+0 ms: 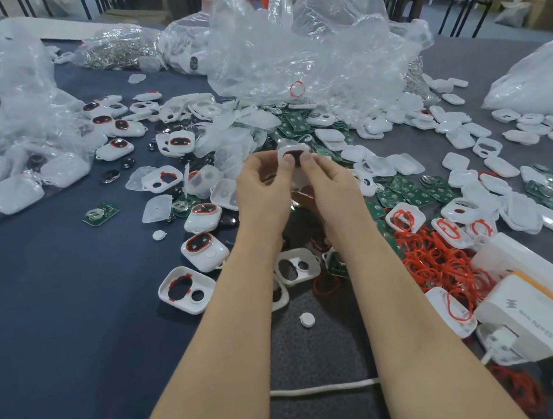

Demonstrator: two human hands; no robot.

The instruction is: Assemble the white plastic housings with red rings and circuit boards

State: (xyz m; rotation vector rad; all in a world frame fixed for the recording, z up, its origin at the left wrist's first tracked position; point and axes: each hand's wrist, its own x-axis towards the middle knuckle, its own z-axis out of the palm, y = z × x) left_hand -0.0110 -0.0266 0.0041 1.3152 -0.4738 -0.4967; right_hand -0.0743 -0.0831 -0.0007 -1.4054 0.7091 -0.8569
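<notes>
One white housing is held up above the middle of the worktop, over the heap of parts. It is gripped from both sides: the left hand and the right hand are curled round its edges, and both thumbs are pressed on its face, where a red ring and a dark oval part can be seen. It is judged that this piece is now being pressed together.

A part of the work is done. Several finished housings, with the red rim and the dark window already in place, are laid to the left of the hands, and more are seen further back on the left. An open housing near the left forearm carries only red clips round its empty opening, so it is judged to be half made.

Much is left. A large heap of loose red rings is lying on the right, many green circuit boards are spread behind it, and many empty white shells are scattered among the clear plastic bags.

As for writing, a white charger at the right edge bears a zigzag mark and a line of grey letters, but the letters cannot be read with certainty. No other label is legible
</notes>
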